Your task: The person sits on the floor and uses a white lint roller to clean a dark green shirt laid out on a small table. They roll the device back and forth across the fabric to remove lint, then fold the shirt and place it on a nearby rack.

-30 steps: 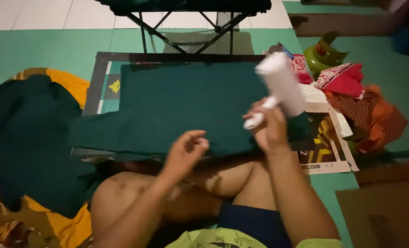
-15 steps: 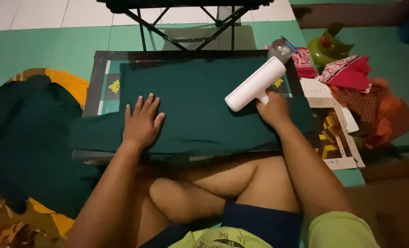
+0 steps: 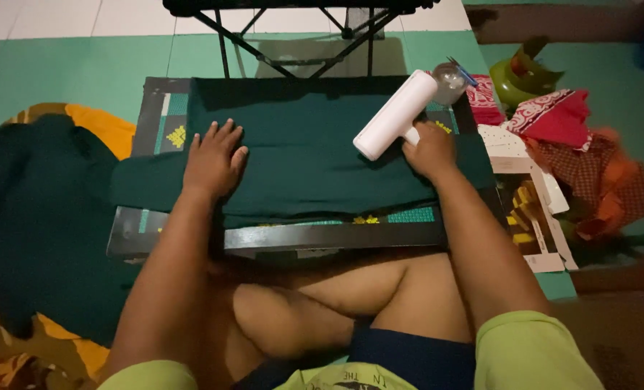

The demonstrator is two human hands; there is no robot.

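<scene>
Green floor surrounds a low tabletop (image 3: pixel 293 237) where dark green cloth (image 3: pixel 307 162) lies flat, left hand (image 3: pixel 213 160) pressing it with fingers spread, right hand (image 3: pixel 429 150) fingers wrapped around a white lint roller (image 3: pixel 394 115); mid-cleaning, steady strokes seem needed.

Low dark board (image 3: pixel 278 237) on green floor (image 3: pixel 69 68), green cloth (image 3: pixel 314 162) spread flat across it.

Matt dark green cloth (image 3: pixel 300 166) lies under a smooth white plastic roller (image 3: pixel 395 115).

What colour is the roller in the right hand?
White, clearest in the head view: the roller held by the right hand.
</scene>
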